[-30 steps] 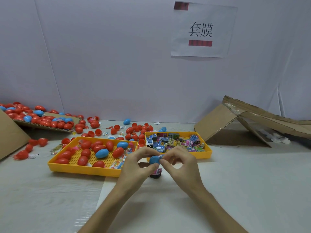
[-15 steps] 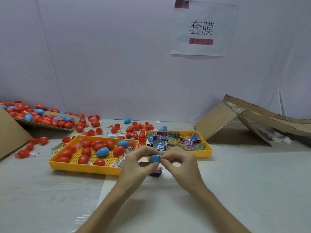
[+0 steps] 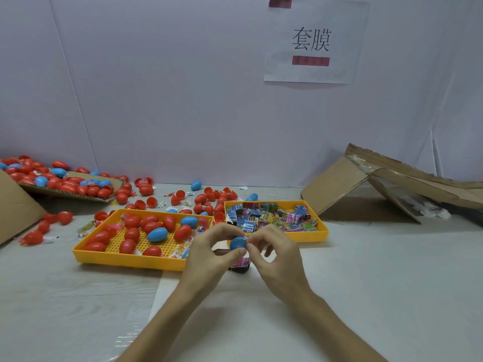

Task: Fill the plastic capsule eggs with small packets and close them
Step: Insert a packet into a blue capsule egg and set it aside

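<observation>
Near the middle of the table, the left hand (image 3: 209,253) pinches a blue capsule egg (image 3: 237,243) between curled thumb and forefinger, raised just above the surface; the right hand (image 3: 278,257) meets it from the right, thumb and forefinger curled and pinching at the egg's upper edge, where a scrap of a small packet (image 3: 245,238) shows; under the hands lies a dark piece with a pink packet (image 3: 241,265), too hidden to tell more; just beyond, the left yellow tray (image 3: 125,258) holds red and blue eggs (image 3: 156,234); the right yellow tray (image 3: 322,234) holds loose packets (image 3: 271,218); folded cardboard (image 3: 337,184) lies far right.
</observation>
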`<state>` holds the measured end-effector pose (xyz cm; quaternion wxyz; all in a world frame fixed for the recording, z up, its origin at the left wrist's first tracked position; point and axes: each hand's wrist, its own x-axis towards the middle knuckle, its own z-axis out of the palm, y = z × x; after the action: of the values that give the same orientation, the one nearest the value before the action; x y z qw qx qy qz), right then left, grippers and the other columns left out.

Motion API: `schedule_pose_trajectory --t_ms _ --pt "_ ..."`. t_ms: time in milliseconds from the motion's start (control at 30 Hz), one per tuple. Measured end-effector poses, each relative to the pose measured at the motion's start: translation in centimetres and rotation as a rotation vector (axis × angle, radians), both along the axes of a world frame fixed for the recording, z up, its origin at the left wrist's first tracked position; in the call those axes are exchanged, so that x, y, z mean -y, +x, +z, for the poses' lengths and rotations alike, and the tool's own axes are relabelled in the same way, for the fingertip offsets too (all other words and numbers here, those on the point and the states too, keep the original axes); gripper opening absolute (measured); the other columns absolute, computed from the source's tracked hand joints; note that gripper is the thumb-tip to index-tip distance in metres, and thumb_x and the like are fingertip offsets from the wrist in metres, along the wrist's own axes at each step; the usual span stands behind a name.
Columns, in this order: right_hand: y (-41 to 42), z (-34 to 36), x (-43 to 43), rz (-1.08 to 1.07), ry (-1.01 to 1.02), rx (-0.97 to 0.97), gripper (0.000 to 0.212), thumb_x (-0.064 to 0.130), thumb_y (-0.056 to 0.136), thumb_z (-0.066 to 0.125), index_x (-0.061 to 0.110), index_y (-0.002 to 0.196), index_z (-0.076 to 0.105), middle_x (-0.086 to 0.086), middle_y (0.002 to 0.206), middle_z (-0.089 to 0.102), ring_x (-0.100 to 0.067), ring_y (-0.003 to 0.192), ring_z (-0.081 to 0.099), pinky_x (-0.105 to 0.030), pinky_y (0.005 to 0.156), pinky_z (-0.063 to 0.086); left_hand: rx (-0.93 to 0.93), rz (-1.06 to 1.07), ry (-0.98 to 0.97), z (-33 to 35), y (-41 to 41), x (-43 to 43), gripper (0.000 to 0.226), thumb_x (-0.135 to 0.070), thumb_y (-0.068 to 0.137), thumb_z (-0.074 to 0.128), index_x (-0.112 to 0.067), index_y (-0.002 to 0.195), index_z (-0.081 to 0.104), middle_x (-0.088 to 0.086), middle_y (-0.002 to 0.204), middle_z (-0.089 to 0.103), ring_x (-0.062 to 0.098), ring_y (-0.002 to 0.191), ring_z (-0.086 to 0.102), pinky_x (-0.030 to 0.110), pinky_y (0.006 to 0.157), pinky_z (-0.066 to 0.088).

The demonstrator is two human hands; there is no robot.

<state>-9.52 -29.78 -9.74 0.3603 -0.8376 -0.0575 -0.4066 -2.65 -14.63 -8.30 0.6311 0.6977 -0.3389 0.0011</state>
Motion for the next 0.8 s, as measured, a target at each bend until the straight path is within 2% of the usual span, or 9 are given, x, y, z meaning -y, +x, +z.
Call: schedule_pose_trajectory --t_ms 100,200,267,367,467,567,800 --pt "-0.03 0.06 -0.08 0.028 0.016 0.038 0.012 0.009 0.086 0.072 0.018 0.093 0.071 0.013 0.092 0.061 -0.01 0.083 0.061 -0.021 0.062 0.05 -0.024 0.015 -0.026 0.09 0.1 -0.06 0.024 -0.011 0.08 0.084 -0.028 0.093 0.072 -0.016 0.094 0.072 0.004 0.1 0.066 0.017 0.072 0.056" --pt "-0.22 0.12 -0.35 0.057 0.004 0.06 0.022 0.011 0.083 0.076 0.019 0.104 0.072 0.013 0.101 0.064 -0.007 0.093 0.062 -0.014 0.067 0.05 -0.068 0.036 -0.039 0.26 0.21 -0.15 0.022 -0.015 0.079 0.084 -0.028 0.092 0.072 -0.016 0.093 0.073 0.004 0.097 0.067 0.014 0.07 0.055" --pt "-0.3 0.1 -0.49 0.07 -0.014 0.053 0.028 0.011 0.081 0.077 0.018 0.108 0.072 0.012 0.104 0.064 -0.006 0.097 0.062 -0.013 0.073 0.049 -0.123 0.029 -0.051 0.25 0.24 -0.17 0.021 -0.016 0.078 0.084 -0.027 0.093 0.073 -0.013 0.094 0.074 0.006 0.095 0.069 0.017 0.071 0.056" --pt "-0.36 0.17 -0.42 0.064 -0.022 0.043 0.03 0.014 0.08 0.079 0.016 0.109 0.072 0.01 0.107 0.064 -0.004 0.101 0.061 -0.014 0.081 0.051 -0.188 0.027 -0.04 0.18 0.26 -0.08 0.023 -0.018 0.077 0.086 -0.025 0.095 0.073 -0.009 0.094 0.074 0.011 0.093 0.071 0.026 0.074 0.059" --pt "-0.42 0.21 -0.37 0.032 -0.049 0.061 0.032 0.013 0.079 0.081 0.015 0.109 0.072 0.009 0.108 0.062 -0.002 0.105 0.059 -0.014 0.085 0.052 -0.225 0.029 -0.041 0.19 0.24 0.0 0.028 -0.019 0.075 0.087 -0.025 0.098 0.072 -0.01 0.092 0.074 0.01 0.091 0.072 0.022 0.069 0.058" --pt "-0.48 0.28 -0.54 -0.005 -0.074 0.09 0.035 0.013 0.077 0.082 0.015 0.11 0.072 0.007 0.11 0.061 0.002 0.109 0.056 -0.008 0.089 0.047 -0.237 0.041 -0.043 0.28 0.24 0.03 0.03 -0.02 0.075 0.086 -0.027 0.1 0.072 -0.012 0.09 0.073 0.008 0.089 0.071 0.019 0.066 0.057" --pt "-0.41 0.18 -0.46 -0.015 -0.081 0.1 0.03 0.009 0.077 0.083 0.014 0.105 0.074 0.004 0.108 0.06 -0.001 0.107 0.057 -0.011 0.089 0.048 -0.204 0.081 -0.011 0.21 0.33 0.07 0.022 -0.021 0.075 0.086 -0.022 0.093 0.073 -0.01 0.09 0.074 0.011 0.089 0.072 0.027 0.075 0.06"
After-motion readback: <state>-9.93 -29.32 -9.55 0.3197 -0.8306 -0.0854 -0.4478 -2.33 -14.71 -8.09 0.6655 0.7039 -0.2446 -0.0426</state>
